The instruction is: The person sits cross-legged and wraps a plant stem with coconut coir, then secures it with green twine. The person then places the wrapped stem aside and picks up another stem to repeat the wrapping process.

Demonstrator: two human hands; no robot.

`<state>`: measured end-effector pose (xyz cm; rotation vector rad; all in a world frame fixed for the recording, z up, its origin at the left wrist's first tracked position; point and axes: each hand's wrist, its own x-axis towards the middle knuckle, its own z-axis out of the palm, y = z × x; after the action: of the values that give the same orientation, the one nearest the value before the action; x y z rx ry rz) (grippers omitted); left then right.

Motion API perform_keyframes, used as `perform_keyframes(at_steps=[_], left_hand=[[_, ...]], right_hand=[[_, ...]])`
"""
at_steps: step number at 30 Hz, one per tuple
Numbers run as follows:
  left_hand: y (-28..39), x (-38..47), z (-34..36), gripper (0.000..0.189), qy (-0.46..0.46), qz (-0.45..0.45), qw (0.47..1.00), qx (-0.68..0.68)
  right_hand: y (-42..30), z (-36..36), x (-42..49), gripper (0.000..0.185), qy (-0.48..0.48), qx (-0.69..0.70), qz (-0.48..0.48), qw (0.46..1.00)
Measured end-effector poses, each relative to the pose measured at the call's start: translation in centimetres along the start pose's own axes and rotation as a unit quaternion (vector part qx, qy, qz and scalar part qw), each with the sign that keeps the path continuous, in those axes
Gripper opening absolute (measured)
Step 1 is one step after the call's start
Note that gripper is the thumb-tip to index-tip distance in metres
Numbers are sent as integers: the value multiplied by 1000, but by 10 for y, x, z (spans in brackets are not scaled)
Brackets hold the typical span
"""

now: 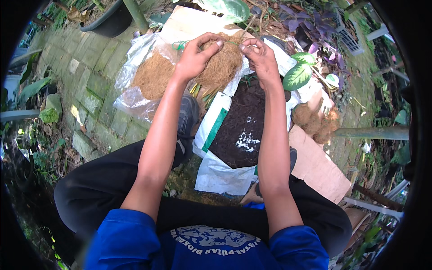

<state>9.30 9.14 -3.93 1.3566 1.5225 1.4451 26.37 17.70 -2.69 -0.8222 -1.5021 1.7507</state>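
Note:
Between my hands a green string (pixel 232 43) runs across the top of a loose bundle of brown coconut fibre (pixel 221 69). My left hand (pixel 197 57) pinches the string between thumb and fingers, and a loop of green shows beyond its knuckles. My right hand (pixel 261 55) grips the string's other side with thumb and fingertips. To the left, more coconut fibre (pixel 153 76) lies in a clear plastic bag (pixel 136 106). Below the hands, dark soil (pixel 233 135) with white granules fills an opened white and green sack (pixel 224 173).
Several coconut-fibre balls (pixel 310 119) lie right of the sack by a cardboard sheet (pixel 314 158). Another cardboard piece (pixel 185 22) is behind the bundle. A black plant pot (pixel 111 23) stands on mossy paving (pixel 91 67) at upper left. Variegated leaves (pixel 297 76) hang near my right hand.

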Motion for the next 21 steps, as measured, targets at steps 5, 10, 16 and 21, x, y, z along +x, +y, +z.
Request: perform_keyframes(at_steps=[5,10,16,21], left_hand=[[-4,0,-5,25,11,-10,1000,-15],[-1,0,-13,24,-33,-31,995,-86],[7,-1,-11,35,-30,27,998,-56],[11,-1,-6,41,-15,56,998,-23]], right_hand=[[6,7,-2,13,0,24,19,1000],[4,3,-4,13,-47,53,32,997],[7,-3,-7,14,-64,105,41,992],[7,-2,-8,13,-54,97,42,993]])
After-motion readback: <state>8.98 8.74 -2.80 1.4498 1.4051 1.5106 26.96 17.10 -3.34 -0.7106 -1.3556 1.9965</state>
